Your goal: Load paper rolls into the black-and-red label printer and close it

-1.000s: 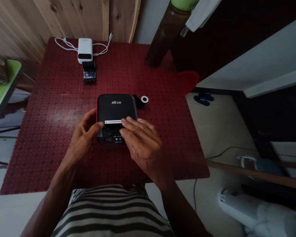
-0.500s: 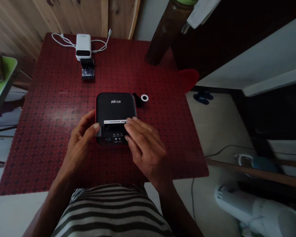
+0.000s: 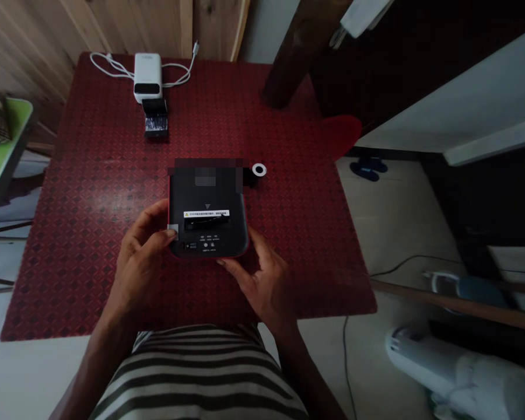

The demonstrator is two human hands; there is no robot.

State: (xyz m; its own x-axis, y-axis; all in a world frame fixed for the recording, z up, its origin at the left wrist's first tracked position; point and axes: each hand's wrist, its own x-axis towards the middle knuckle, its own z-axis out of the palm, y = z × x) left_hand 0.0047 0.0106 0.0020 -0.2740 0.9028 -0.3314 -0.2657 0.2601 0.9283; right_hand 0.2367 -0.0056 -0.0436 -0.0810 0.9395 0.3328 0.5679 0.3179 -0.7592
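A black box-shaped device with a red lower edge (image 3: 207,204) lies in the middle of the red patterned table (image 3: 91,192). It has a white warning label, a slot and small buttons on its near part. My left hand (image 3: 142,256) grips its near-left corner, thumb on a small grey tab. My right hand (image 3: 262,280) cups its near-right corner, fingers at the front edge and side. A small white ring (image 3: 259,170) beside a black piece lies just off the device's far-right corner.
At the table's far end sit a white gadget (image 3: 147,77) with a white cable (image 3: 109,63) and a small black unit (image 3: 156,116). A dark post (image 3: 297,52) rises at the far right. A green chair (image 3: 0,157) stands left, a white fan (image 3: 459,373) lower right.
My right hand slid off the device's top, where its fingers covered the label and buttons, down to the near-right corner. The left hand stayed on the near-left corner.
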